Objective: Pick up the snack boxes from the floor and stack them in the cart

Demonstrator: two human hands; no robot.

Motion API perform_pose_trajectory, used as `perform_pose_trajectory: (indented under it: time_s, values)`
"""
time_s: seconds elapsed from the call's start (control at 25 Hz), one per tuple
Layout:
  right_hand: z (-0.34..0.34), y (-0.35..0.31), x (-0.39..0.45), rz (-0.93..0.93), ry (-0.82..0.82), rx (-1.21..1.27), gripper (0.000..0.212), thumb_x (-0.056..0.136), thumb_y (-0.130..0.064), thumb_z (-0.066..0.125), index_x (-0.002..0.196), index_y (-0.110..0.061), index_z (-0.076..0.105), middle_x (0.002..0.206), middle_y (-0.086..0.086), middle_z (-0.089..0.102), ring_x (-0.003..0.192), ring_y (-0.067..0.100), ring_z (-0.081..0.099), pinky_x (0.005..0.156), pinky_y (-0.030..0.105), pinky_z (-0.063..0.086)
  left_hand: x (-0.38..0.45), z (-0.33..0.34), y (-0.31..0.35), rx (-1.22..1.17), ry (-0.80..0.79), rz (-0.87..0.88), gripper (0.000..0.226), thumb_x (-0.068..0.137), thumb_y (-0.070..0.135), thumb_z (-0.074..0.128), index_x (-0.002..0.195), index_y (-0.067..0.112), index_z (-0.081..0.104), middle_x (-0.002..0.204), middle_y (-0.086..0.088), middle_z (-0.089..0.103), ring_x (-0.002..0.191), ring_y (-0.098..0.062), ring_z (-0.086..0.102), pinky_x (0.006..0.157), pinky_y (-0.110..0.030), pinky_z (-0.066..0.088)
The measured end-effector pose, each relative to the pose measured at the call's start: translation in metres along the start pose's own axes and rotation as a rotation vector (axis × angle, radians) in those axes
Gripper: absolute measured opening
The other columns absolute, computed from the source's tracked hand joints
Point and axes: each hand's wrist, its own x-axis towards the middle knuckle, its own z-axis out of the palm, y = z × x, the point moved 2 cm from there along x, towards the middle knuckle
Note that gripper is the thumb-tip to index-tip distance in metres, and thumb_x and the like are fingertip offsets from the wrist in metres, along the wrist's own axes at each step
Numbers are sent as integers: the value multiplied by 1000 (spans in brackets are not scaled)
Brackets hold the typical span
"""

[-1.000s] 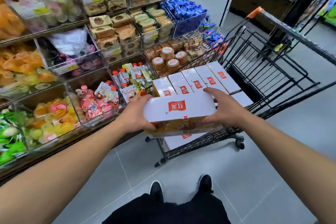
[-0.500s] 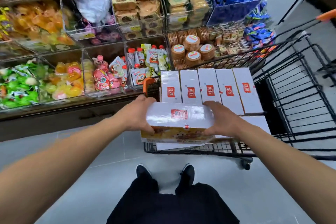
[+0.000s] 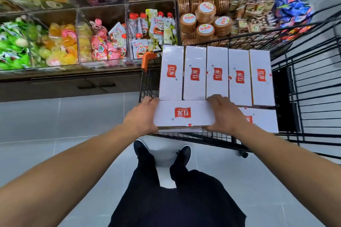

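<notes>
The left hand [image 3: 143, 116] grips the left end of a white snack box [image 3: 184, 114], whose long axis runs left to right across the near end of the black wire cart [image 3: 313, 72]. The right hand [image 3: 224, 114] grips its right end. Behind it, five matching boxes [image 3: 216, 73] lie side by side, long axes pointing away from the person.

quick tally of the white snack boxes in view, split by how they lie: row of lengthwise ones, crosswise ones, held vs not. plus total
Lengthwise boxes in the back row: 5
Crosswise box held by the left hand and right hand, over the cart: 1
Crosswise box lying to its right, not held: 1
Total in view: 7
</notes>
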Motion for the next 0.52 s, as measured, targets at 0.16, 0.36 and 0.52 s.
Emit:
perform_pose_trajectory:
  time_s: [0.16,0.36,0.52]
  values:
    - [21,7,5,-19,59,-104,97,60,-51,81,137,-10,39,140,10,41,120,33,45,99,44,41,12,19,4,79,29,-33,97,67,27,79,146,21,23,139,-2,32,119,-29,45,87,-45,52]
    - [30,8,6,1,22,-160,91,64,-46,80,138,-11,39,141,10,40,123,33,42,103,43,39,8,34,11,53,35,-34,89,73,28,76,144,21,23,146,-3,25,120,-30,43,90,-45,52]
    - [19,-1,6,-29,14,-154,92,71,-53,73,143,-14,32,147,8,34,131,31,35,110,44,33,-5,38,16,5,23,-27,83,82,42,65,149,20,22,158,-4,11,137,-30,28,109,-43,37]
